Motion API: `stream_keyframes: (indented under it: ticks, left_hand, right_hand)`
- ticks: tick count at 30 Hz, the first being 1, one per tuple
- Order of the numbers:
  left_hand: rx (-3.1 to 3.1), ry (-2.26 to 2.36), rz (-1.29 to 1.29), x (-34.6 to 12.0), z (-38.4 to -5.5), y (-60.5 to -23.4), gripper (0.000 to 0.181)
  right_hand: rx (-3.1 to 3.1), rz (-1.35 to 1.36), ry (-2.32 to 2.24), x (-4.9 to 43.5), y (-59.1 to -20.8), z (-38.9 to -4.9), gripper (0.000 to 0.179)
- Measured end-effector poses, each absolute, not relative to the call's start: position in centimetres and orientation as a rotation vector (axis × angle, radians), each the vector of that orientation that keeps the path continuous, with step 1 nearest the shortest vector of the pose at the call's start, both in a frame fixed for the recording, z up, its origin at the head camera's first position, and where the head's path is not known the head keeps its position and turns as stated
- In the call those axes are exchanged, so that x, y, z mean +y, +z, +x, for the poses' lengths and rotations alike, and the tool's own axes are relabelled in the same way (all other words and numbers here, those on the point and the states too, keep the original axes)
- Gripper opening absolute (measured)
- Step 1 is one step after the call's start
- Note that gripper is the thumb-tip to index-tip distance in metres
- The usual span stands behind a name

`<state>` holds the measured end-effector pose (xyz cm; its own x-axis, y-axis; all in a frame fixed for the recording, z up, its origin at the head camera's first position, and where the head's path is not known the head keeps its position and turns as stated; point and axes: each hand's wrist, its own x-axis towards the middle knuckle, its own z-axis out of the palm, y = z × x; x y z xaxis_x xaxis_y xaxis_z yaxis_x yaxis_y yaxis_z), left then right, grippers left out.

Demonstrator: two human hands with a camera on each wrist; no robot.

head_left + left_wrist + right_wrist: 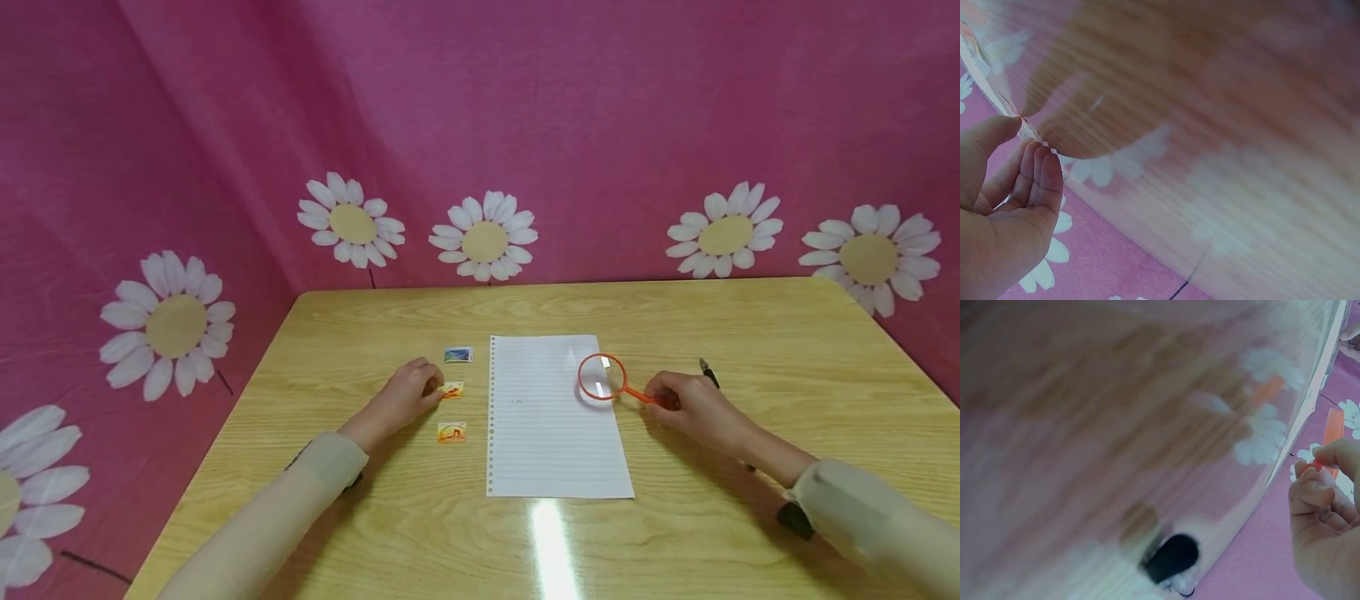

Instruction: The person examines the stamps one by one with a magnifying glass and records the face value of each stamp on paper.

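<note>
While the right hand (693,407) pinches the orange magnifying glass (611,380) by its handle, lens over the paper's (555,433) right edge, the left hand (408,390) is at the middle card (453,390); whether it pinches, I can't tell. That flimsy-looking card probably wants taking by its edges; the magnifying glass seems light, rigid.

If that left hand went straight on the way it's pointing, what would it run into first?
The left hand has its fingertips at the middle picture card, so that comes first. Beyond it, the lined sheet is likely next, at its hole-punched edge, though the hand's height is hard to judge.
</note>
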<state>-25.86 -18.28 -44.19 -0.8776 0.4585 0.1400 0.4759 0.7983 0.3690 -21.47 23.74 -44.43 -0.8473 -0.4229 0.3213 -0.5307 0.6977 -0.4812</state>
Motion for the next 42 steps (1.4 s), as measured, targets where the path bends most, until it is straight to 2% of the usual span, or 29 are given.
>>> stream_keyframes:
  ticks: [17,34,42]
  left_hand:
    - [-2.968,-0.69,-0.709,-18.1,-25.8,-44.4,0.01]
    - [-2.953,-0.674,-0.706,-18.4,-25.8,-44.7,0.009]
    - [-2.954,-0.683,-0.702,-18.3,-25.9,-44.6,0.008]
  right_hand:
    - [-2.801,0.714,0.907,22.1,-44.0,-21.7,0.014]
    - [-2.777,0.8,0.943,20.7,-44.1,-22.3,0.01]
    - [-2.73,0.842,0.924,20.0,-44.0,-22.6,0.014]
